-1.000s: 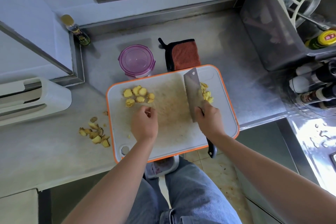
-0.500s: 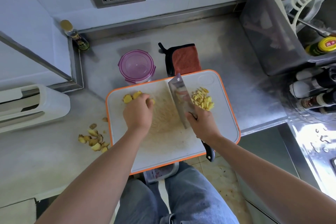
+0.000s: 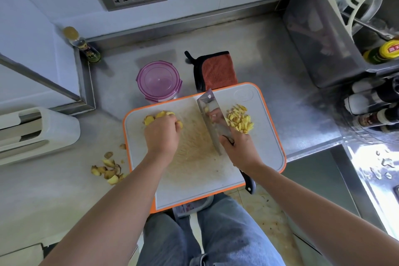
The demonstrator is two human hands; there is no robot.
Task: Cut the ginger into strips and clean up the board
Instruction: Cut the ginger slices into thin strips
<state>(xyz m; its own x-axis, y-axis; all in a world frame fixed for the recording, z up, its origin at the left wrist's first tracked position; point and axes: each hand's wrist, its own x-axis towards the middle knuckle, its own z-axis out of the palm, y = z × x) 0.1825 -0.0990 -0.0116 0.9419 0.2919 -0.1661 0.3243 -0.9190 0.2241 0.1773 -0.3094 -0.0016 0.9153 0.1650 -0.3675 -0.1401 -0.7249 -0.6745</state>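
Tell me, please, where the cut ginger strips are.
Head view: the ginger strips lie on the cutting board's right side, just right of the cleaver, beyond the right hand.

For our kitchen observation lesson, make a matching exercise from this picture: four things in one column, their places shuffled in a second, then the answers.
1. cleaver
2. ginger strips
3. ginger peelings
4. purple-lidded container

a. on the counter, left of the board
b. behind the board, beside the orange cloth
c. gripped by the right hand
d. piled on the board, right of the cleaver

Pairs: 1-c, 2-d, 3-a, 4-b
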